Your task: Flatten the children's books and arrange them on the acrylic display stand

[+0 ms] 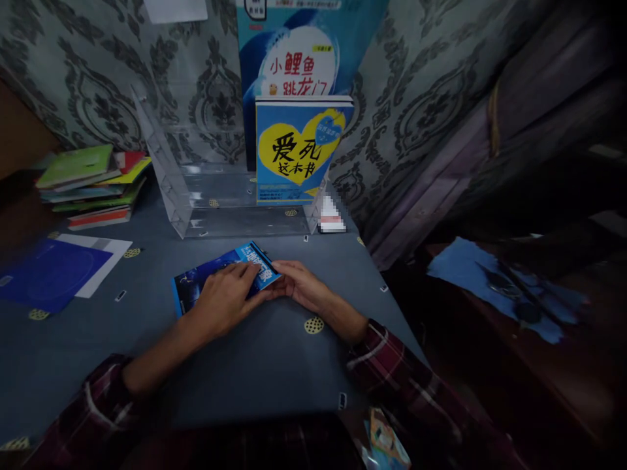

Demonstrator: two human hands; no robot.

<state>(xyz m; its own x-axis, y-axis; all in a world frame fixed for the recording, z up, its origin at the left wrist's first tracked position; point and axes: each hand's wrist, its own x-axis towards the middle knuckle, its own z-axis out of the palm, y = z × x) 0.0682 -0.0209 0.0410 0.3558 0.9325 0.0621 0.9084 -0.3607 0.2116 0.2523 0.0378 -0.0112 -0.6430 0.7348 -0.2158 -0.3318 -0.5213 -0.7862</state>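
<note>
A dark blue book [189,282] with a lighter blue title band lies tilted on the cloth-covered table, just in front of a clear display stand. My left hand [223,287] rests flat across its cover, fingers stretched out, hiding part of the picture and title. At the book's right corner, my right hand [301,284] grips the edge between thumb and fingers. Its lower fingers are partly hidden near the left thumb.
The clear stand [235,223] holds a blue book with a yellow heart [279,186] and a taller teal book [362,26] behind. Stacked books [78,166] and a blue folder [59,274] lie left. A light blue cloth [455,261] is right, beyond the table edge.
</note>
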